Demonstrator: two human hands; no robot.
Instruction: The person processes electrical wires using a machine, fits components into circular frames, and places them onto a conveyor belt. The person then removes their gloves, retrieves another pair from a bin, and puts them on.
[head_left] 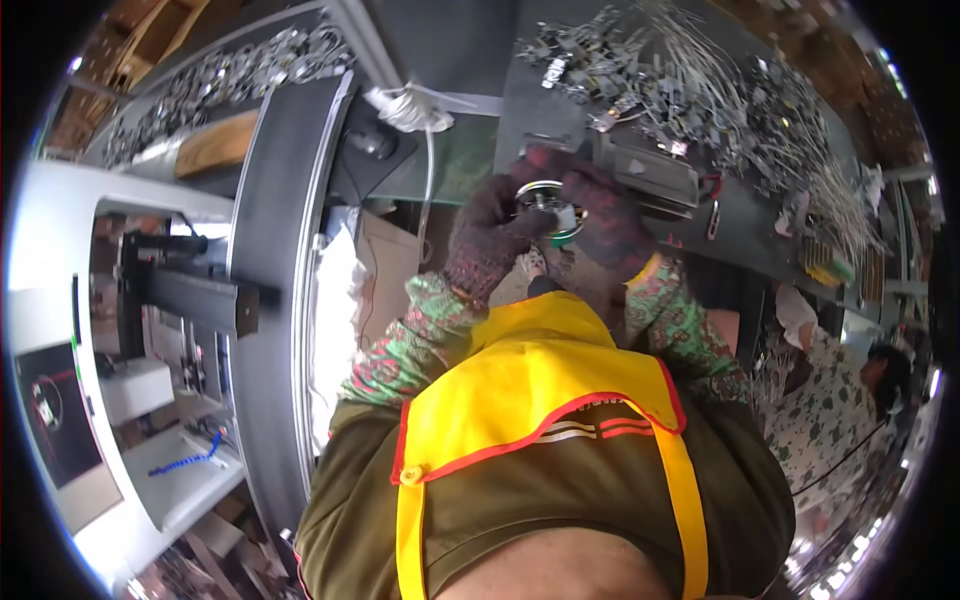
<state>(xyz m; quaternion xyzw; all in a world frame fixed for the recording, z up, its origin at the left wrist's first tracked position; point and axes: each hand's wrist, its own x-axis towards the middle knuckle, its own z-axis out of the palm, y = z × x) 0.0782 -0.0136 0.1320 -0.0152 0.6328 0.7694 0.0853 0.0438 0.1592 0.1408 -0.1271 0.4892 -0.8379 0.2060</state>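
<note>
Both my hands wear dark knit gloves and hold up a round, metal-rimmed part (566, 218) in front of my chest. Small components show inside its shiny ring, and a green edge shows at its lower side. Wrapped round the left side of the ring is my left hand (487, 232), its thumb reaching across the inside. My right hand (606, 222) is closed on the right side, with its fingers over the upper rim. The gloves hide much of the part, and I cannot tell its exact kind.
A pile of small metal parts with pale wires (700, 100) covers the far right bench. Nearer lie a grey tray (650, 178) and a small tool (713, 220). A conveyor belt (272, 260) and white machine (120, 440) stand left. Another person (830, 440) works at right.
</note>
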